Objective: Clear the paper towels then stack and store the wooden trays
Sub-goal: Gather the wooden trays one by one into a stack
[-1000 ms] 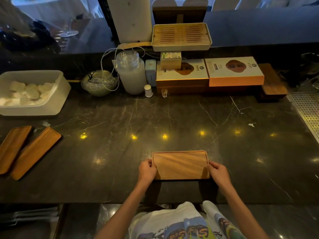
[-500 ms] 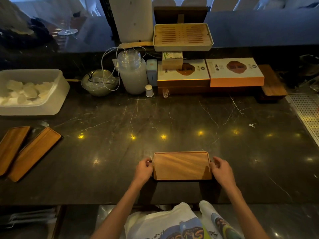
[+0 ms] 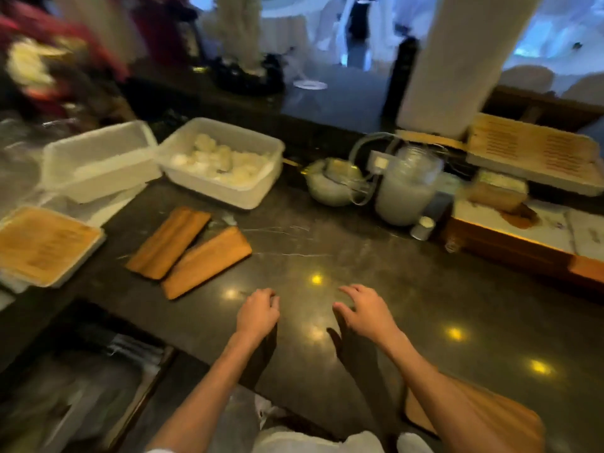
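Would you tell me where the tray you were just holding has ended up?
In the head view, the wooden tray lies at the bottom right on the counter's near edge, partly under the right forearm.

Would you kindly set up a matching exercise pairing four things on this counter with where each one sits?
Things:
1. left hand
2. pair of wooden trays
3. wooden tray
4. white tub of white lumps

Places:
A. under the right forearm, at the near counter edge
B. at the back, beyond the pair of trays
C. empty, over the dark counter
D. side by side, left of the hands

Pairs: 1-C, 2-D, 3-A, 4-B
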`<state>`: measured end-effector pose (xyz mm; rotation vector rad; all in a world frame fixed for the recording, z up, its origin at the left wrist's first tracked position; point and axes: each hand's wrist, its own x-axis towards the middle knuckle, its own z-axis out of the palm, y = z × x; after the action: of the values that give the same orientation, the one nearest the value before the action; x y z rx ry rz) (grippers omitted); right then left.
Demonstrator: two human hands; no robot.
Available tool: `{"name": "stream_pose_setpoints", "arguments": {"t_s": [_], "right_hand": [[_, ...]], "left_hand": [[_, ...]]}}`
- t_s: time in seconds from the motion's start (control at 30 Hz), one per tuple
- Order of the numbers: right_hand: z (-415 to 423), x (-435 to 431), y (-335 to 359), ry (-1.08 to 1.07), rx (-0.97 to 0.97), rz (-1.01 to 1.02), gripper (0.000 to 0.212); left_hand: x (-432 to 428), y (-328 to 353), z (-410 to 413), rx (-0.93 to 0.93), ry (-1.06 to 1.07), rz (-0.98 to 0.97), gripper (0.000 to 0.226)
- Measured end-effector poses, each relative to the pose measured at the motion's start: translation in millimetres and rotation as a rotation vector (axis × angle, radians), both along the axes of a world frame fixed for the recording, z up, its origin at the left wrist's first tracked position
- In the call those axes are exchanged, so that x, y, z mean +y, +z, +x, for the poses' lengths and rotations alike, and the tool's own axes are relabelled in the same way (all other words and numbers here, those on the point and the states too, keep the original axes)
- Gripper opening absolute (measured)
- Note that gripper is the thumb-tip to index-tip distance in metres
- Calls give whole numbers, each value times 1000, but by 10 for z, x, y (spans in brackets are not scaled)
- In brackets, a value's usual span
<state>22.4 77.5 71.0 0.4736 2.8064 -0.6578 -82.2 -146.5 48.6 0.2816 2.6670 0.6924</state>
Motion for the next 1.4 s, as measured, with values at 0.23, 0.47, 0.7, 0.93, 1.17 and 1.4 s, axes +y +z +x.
{"name": "stream_pose_setpoints", "arguments": {"t_s": [0.23, 0.47, 0.7, 0.93, 1.17, 1.4], "right_hand": [[-1878, -1089, 50, 11, -183, -200, 49], [-2798, -1679, -152, -67, -284, -282, 57], [-2969, -1767, -303, -146, -279, -359, 47], [-2241, -1258, -337, -200, -353, -313, 26], [-782, -163, -247, -434, -218, -483, 27], [1047, 1144, -209, -764, -1, -467, 28]], "left_hand": [[-1420, 26, -1164, -91, 550, 39, 33], [-1977, -287, -1641, -247, 781, 82, 37], [-1937, -438, -1648, -273, 862, 217, 34], [-1682, -381, -1176, -377, 843, 250, 25], [-740, -192, -373, -477, 621, 329, 23], [836, -129, 507, -531, 286, 360, 19]]}}
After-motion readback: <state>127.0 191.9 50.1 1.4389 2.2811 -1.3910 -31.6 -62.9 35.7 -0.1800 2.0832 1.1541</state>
